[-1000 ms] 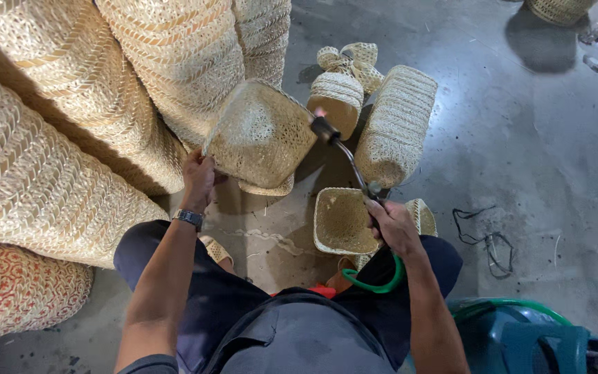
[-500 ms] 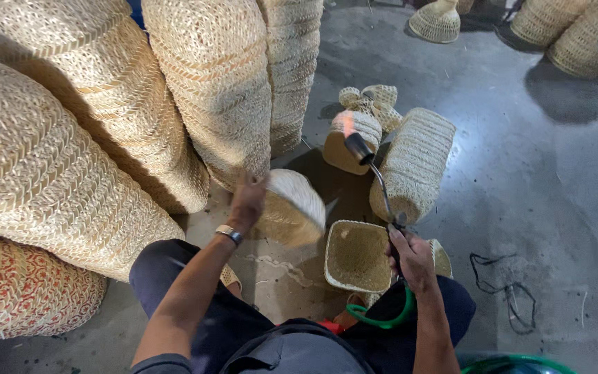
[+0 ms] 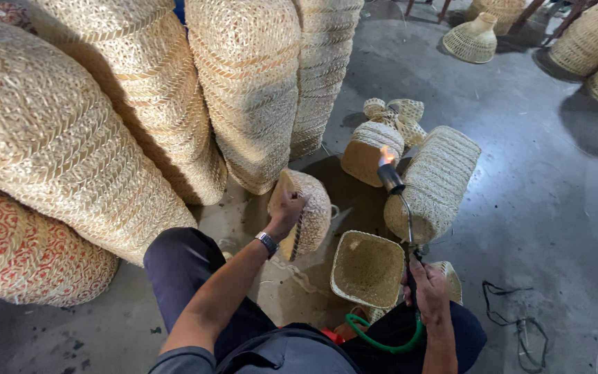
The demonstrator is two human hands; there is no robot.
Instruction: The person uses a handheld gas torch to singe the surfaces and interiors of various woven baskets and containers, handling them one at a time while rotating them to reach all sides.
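Seen from above, seated low on a grey concrete floor (image 3: 534, 208) among woven ware. Left hand (image 3: 286, 210) closed around the rim of a small woven basket (image 3: 311, 211), holding it tipped on its side above the floor, just in front of the left knee, fingers curled over the near edge and a dark wristwatch (image 3: 266, 243) on the wrist. Right hand (image 3: 429, 291) wrapped shut around the handle of a gas torch (image 3: 397, 201), thin metal tube rising away from the body to a dark nozzle with a small orange flame (image 3: 385, 155) at the tip. Flame well apart from the held basket, closer to a tan woven piece (image 3: 367, 154) standing on the floor behind it. Green hose (image 3: 381, 338) looping from below the right hand across the lap. Open square basket (image 3: 368, 269) resting mouth up between the two hands, just beside the right hand and the torch tube. Long ribbed woven cylinder (image 3: 436, 181) lying tilted just right of the torch. Small bundle of woven shapes (image 3: 396, 114) behind the tan piece. Tall stacks of large pale woven baskets (image 3: 243, 83) filling the left and centre, leaning over the work spot, with a red-patterned stack (image 3: 15, 256) at the lower left. More woven pieces (image 3: 473, 38) far off at the top right, and a loose black cord (image 3: 517, 322) on the floor to the right
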